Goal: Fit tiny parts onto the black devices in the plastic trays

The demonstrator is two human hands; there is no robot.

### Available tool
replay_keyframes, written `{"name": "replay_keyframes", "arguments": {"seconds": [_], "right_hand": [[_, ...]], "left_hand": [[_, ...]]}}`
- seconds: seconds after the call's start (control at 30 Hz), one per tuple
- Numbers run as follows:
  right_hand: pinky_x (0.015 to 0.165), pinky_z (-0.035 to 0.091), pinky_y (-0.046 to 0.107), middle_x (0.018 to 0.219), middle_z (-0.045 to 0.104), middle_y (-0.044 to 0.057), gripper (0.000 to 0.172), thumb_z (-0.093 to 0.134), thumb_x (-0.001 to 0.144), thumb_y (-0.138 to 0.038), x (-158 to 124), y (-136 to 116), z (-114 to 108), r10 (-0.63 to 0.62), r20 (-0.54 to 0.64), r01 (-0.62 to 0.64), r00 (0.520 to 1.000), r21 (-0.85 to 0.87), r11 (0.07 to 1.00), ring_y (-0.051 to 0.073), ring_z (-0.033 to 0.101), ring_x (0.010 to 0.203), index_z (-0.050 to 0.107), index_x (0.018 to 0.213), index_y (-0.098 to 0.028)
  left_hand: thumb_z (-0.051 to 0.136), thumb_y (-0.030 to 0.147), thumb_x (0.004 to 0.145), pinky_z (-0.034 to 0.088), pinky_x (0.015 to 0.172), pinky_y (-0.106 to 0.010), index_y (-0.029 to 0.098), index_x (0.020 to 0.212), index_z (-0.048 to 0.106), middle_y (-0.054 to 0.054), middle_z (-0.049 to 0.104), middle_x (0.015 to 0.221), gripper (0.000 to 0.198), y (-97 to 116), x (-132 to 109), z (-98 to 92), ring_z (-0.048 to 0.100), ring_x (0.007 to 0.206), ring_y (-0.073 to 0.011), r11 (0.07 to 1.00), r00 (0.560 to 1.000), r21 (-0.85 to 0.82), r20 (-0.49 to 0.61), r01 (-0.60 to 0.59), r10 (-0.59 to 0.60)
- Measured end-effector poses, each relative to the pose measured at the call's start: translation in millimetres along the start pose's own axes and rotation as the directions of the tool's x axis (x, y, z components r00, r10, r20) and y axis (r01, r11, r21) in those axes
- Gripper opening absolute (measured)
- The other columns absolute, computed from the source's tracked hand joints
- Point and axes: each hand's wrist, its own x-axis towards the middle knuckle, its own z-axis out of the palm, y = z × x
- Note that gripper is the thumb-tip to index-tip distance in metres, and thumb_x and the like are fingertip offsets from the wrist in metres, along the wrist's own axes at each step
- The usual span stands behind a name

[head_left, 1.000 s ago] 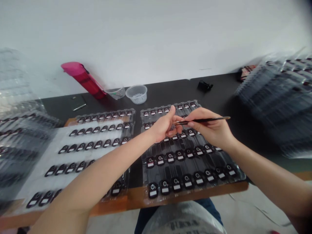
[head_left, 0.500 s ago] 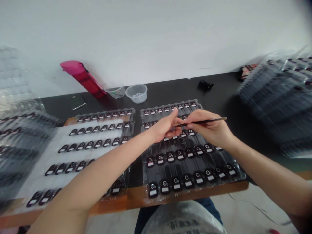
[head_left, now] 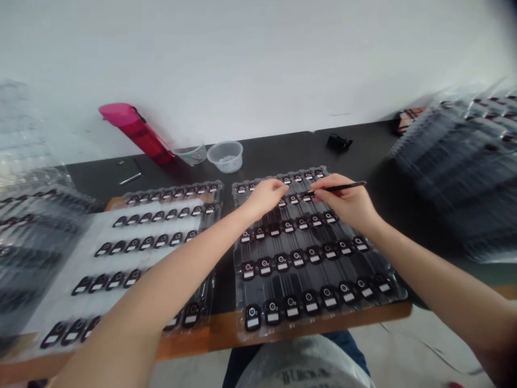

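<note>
Tweezers, slim and black, lie pinched in the right hand, grip closed firmly on the shank, tips pointing left and down over the far rows of the right-hand clear blister tray. Tips sit at small black devices with white labels and round dials; contact too small to tell. Left hand just beside the tips, fingers curled and lowered over the same far rows; its grip is partly closed, and whether anything sits inside it is hidden. Devices fill the tray in staggered rows.

Second tray lies to the left, partly under a white sheet, more devices on top. Both trays rest on an orange-brown board at the near edge of a black desk. Far edge, against the wall: pink-capped bottle, small clear cup, plastic tub holding small pale pieces, black clip. Blurred stacks of trays rise at right.
</note>
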Motion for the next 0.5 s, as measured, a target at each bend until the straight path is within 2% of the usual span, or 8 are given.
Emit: {"name": "replay_keyframes", "arguments": {"seconds": [0.1,0.2,0.3,0.5], "right_hand": [[0.068,0.055,0.031,0.087,0.066,0.004,0.009,0.065,0.08,-0.024,5,16,2,-0.031,0.036,0.034,0.999,-0.11,0.993,0.015,0.063,0.074,0.07,0.086,-0.02],[0.076,0.053,0.034,0.088,0.067,0.005,0.009,0.064,0.08,-0.024,10,22,5,-0.072,0.062,0.084,0.995,-0.202,0.976,0.018,0.063,0.083,0.07,0.086,-0.02],[0.079,0.051,0.036,0.086,0.068,0.005,0.009,0.062,0.081,-0.024,12,22,6,-0.108,0.102,0.131,0.989,-0.249,0.96,0.019,0.062,0.084,0.069,0.085,-0.02],[0.076,0.049,0.033,0.085,0.067,0.004,0.01,0.059,0.083,-0.021,11,25,6,-0.144,0.133,0.176,0.981,-0.268,0.947,0.017,0.062,0.081,0.069,0.086,-0.021]], "left_hand": [[0.058,0.039,0.077,0.039,0.061,-0.026,0.017,0.093,0.066,-0.005,0.065,0.079,0.029,1,16,-1.2,0.056,0.071,-0.0164,0.96,0.997,0.271,-0.034,-0.064,0.076],[0.062,0.04,0.073,0.042,0.07,-0.029,0.018,0.102,0.065,-0.007,0.068,0.09,0.036,6,27,-0.5,0.059,0.083,-0.0211,0.9,0.997,0.433,-0.037,-0.04,0.063],[0.064,0.042,0.071,0.043,0.073,-0.03,0.019,0.105,0.064,-0.007,0.068,0.098,0.041,10,33,2.6,0.06,0.091,-0.0234,0.872,0.999,0.49,-0.03,-0.012,0.03],[0.069,0.044,0.067,0.045,0.076,-0.031,0.017,0.11,0.063,-0.011,0.068,0.102,0.051,10,39,9.9,0.061,0.097,-0.0267,0.856,1.0,0.516,0.023,-0.018,0.007]]}}
